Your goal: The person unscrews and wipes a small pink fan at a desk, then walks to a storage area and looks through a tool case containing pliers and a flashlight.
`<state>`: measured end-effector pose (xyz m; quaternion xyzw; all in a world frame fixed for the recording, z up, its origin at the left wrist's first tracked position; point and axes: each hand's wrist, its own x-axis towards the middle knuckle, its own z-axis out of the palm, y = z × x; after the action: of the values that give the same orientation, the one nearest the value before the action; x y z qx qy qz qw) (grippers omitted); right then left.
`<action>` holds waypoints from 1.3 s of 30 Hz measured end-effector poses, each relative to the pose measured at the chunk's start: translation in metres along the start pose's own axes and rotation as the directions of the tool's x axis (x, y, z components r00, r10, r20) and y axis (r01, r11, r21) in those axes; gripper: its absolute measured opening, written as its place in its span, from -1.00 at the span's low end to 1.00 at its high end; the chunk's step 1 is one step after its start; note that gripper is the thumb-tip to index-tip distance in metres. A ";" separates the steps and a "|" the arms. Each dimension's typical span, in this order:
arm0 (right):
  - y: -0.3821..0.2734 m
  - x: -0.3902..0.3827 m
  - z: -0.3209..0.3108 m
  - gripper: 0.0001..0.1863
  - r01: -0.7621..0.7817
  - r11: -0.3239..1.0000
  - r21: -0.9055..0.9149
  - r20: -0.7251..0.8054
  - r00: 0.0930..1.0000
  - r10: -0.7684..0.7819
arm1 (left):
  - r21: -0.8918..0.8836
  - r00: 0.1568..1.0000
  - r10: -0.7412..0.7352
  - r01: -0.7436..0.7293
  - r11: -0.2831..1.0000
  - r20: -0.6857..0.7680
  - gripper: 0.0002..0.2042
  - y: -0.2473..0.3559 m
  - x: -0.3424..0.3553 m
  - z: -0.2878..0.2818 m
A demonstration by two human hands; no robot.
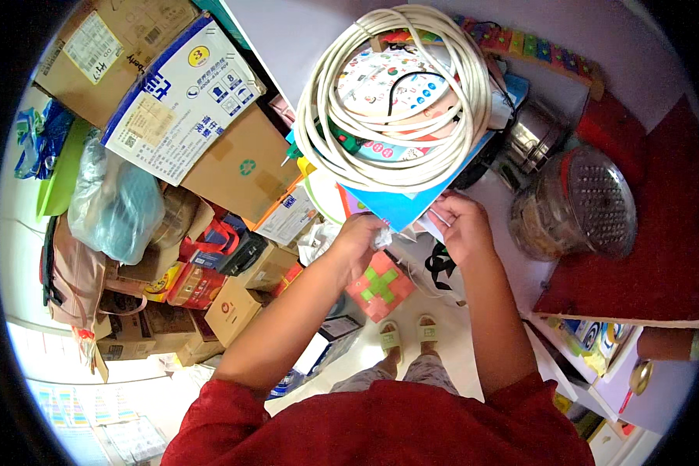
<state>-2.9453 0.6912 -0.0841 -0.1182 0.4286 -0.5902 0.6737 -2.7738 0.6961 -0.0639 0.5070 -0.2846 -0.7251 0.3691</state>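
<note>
My left hand point(359, 242) is closed on a piece of thin, crumpled white material point(382, 238); whether it is plastic or paper I cannot tell. Fingers bent, my right hand point(462, 225) pinches a similar pale, thin piece point(431, 226). Whether both pieces belong to one thing is unclear. Just beyond both hands lies a blue flat sheet or folder point(400, 208), its corner pointing toward me. A large coil of white cable point(315, 116) rests above it, around a white patterned round item point(396, 81). Below my hands is a pink block-patterned box with a green cross point(380, 286).
Stacked cardboard boxes point(237, 167) fill the left side, with a bagged light-blue item point(120, 206) beside them. At right, a clear container with a perforated lid point(575, 202) stands near a dark red board point(645, 264). A colourful xylophone point(528, 48) lies at the back.
</note>
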 end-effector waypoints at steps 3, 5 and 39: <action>-0.009 -0.009 0.007 -0.76 -0.026 1.000 0.015 0.033 0.999 0.026 | 0.031 0.995 -0.061 0.063 0.998 -0.080 -0.81 0.004 -0.002 0.009; -0.010 -0.011 0.008 -0.75 -0.048 0.998 0.028 0.048 0.998 0.047 | 0.073 0.992 -0.069 0.077 0.994 -0.108 -0.82 0.002 0.001 0.007; -0.050 -0.012 0.001 -0.62 0.283 0.959 -0.026 0.464 0.853 -0.240 | -0.315 0.972 -0.200 0.230 0.921 0.126 -0.65 0.155 -0.033 0.012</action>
<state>-2.9785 0.6885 -0.0454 -0.3419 0.2654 -0.6114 0.6625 -2.7396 0.6360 0.0793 0.4335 -0.1194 -0.8207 0.3527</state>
